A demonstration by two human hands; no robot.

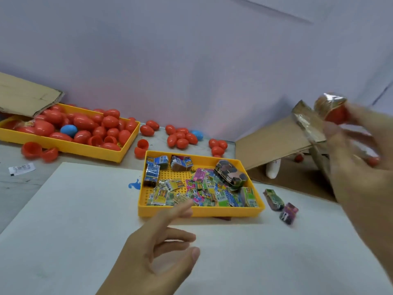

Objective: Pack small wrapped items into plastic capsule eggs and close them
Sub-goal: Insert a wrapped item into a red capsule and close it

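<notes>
My right hand [359, 158] is raised at the right, blurred, gripping a red capsule egg [336, 114] with a shiny wrapped item on top of it. My left hand [158, 245] hovers open and holds nothing, just in front of the small yellow tray [200, 210], with its forefinger reaching to the tray's front rim. That tray holds several small wrapped items [202, 190] and a larger camouflage packet [230, 172]. Two wrapped items [280, 206] lie on the white board to the right of the tray.
A large yellow tray [125, 150] at the back left holds several red eggs and one blue egg [68, 130]. Loose red eggs [180, 138] and open halves lie behind the small tray. A cardboard box [274, 143] stands open at the right, behind my right hand.
</notes>
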